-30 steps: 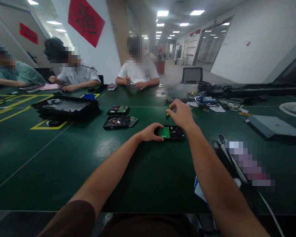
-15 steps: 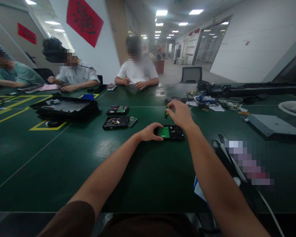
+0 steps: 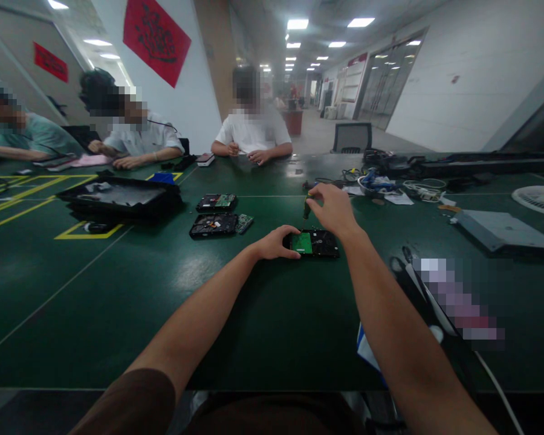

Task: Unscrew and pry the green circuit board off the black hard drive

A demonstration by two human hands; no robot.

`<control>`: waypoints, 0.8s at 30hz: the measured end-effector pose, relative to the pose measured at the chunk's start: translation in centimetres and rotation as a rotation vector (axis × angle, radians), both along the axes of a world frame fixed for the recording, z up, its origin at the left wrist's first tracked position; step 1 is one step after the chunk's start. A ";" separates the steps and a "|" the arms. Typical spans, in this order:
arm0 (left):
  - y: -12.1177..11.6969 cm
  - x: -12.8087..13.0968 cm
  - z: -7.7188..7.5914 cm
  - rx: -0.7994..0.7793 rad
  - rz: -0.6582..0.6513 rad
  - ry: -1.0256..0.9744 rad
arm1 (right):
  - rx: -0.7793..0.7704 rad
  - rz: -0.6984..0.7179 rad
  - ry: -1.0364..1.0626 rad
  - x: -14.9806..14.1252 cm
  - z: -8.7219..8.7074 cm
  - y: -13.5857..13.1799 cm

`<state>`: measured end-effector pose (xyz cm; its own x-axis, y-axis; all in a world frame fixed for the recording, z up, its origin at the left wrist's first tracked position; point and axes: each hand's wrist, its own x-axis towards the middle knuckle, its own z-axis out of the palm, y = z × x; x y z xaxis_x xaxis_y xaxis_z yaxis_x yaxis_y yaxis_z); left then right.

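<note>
A black hard drive (image 3: 325,243) with a green circuit board (image 3: 302,242) on its left part lies flat on the table in front of me. My left hand (image 3: 276,243) grips the drive's left end, thumb at the near edge and fingers at the far edge. Above the drive's far edge, my right hand (image 3: 332,208) pinches a small screwdriver (image 3: 307,207) with a yellow and dark handle, held upright. Its tip is too small to make out. To the left lie two more hard drives, one farther back (image 3: 216,202) and one nearer (image 3: 213,225), beside a loose circuit board (image 3: 245,223).
A black tray (image 3: 120,199) stands at the left on the green table (image 3: 236,338). On the right are a grey metal case (image 3: 508,229), a bowl of cables (image 3: 375,183) and a white basket (image 3: 537,200). Several people sit across the table, one (image 3: 252,134) straight ahead.
The screwdriver has turned slightly in my right fingers and its handle looks darker. My left hand and the hard drive stay in place.
</note>
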<state>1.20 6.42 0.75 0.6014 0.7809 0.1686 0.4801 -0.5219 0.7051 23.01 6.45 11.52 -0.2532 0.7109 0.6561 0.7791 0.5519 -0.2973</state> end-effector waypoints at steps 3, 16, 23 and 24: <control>0.0 0.0 0.1 0.001 -0.002 -0.001 | 0.004 -0.037 0.017 0.0 0.0 0.0; 0.1 -0.1 -0.1 -0.002 -0.001 0.000 | -0.015 -0.024 0.033 -0.2 -0.2 -0.2; 0.2 0.0 -0.2 0.021 -0.007 0.001 | -0.001 0.014 0.036 -0.2 -0.2 0.0; 0.2 0.0 -0.2 0.024 -0.007 -0.001 | 0.008 0.013 0.027 -0.2 -0.2 0.0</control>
<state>1.19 6.64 0.53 0.6069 0.7724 0.1875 0.4755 -0.5419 0.6930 22.78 6.42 11.30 -0.2451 0.7026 0.6681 0.7635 0.5646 -0.3136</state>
